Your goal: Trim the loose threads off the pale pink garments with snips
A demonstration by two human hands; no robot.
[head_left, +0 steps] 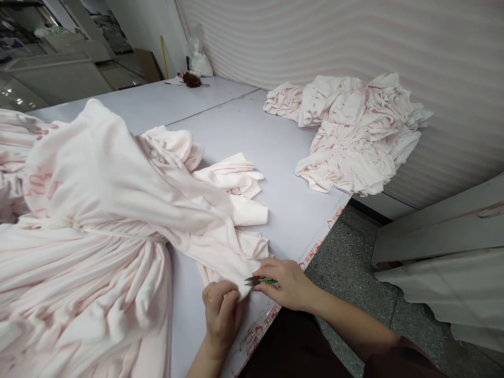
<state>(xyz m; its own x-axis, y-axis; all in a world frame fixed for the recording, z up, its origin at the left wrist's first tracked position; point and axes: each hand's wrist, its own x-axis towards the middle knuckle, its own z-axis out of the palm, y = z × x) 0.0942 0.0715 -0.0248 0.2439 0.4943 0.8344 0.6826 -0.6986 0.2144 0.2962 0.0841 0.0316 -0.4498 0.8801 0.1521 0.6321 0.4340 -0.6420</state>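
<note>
A pale pink garment with a gathered waist and red lettering is spread over the left part of the table. My left hand pinches the edge of one of its sleeves close to the table's front edge, and a ring shows on one finger. Just to the right, my right hand holds small thread snips with green on the handle. Their dark blades point left, over the cloth and beside my left fingers. The fingertips' grip on the cloth is partly hidden.
More pale pink garments lie in a heap at the table's far right, by the rippled wall covering. At the back of the table are a brown tuft and a plastic bag. White draped cloth hangs at the right.
</note>
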